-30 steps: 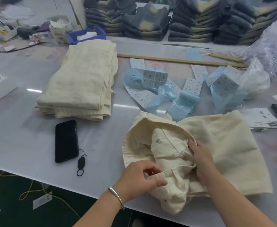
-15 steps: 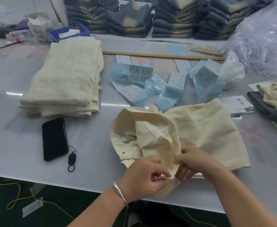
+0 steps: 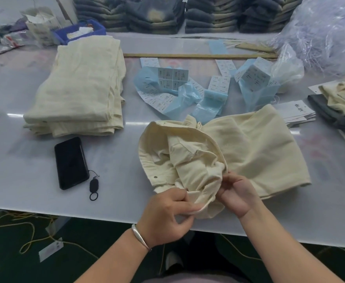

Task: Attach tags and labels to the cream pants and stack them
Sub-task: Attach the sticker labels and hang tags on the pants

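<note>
We noted the rumpled cream cotton pants (image 3: 249, 152) lying at the near edge of the glossy white table (image 3: 14, 170), waistband turned open. Left hand (image 3: 167, 213) pinched a folded hem; right hand (image 3: 236, 194) gripped bunched cloth beside it. Behind: a folded stack of cream pants (image 3: 80, 88), pale blue label sheets (image 3: 167, 82), a flat black phone (image 3: 71, 162).
</note>
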A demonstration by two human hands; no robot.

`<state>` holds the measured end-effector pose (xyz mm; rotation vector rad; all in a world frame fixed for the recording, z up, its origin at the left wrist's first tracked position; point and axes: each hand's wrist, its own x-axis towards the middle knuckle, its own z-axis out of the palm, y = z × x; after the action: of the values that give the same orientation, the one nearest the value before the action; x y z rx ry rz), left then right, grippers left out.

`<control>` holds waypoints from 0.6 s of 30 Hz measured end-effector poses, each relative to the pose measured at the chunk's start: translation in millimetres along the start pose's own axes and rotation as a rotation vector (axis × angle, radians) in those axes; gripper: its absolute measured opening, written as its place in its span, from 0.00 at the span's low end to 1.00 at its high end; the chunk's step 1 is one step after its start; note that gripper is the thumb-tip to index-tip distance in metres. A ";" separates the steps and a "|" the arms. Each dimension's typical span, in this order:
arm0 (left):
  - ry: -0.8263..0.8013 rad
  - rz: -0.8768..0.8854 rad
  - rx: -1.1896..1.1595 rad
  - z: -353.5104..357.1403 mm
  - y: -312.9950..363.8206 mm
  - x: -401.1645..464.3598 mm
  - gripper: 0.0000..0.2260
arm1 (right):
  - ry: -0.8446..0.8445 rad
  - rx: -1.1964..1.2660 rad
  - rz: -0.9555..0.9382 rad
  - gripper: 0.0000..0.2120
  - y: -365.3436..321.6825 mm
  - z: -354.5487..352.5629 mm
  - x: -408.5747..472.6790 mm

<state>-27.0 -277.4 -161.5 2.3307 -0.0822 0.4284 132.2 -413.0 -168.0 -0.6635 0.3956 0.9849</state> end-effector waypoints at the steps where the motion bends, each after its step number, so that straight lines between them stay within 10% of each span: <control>1: 0.029 -0.014 -0.026 0.8 -0.9 -3.8 0.07 | 0.027 0.028 -0.005 0.31 0.4 0.9 0.1; 14: 0.378 -0.872 -0.048 -19.9 -55.0 -13.7 0.13 | 0.053 -0.158 -0.039 0.22 -4.2 12.1 3.1; 18: 0.387 -0.591 0.175 -16.4 -34.1 -6.2 0.13 | 0.028 -0.236 -0.022 0.24 -2.5 16.7 3.3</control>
<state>-31.2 -242.1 -175.6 2.2540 0.8349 0.5840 136.3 -400.7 -156.7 -0.8937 0.2981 1.0113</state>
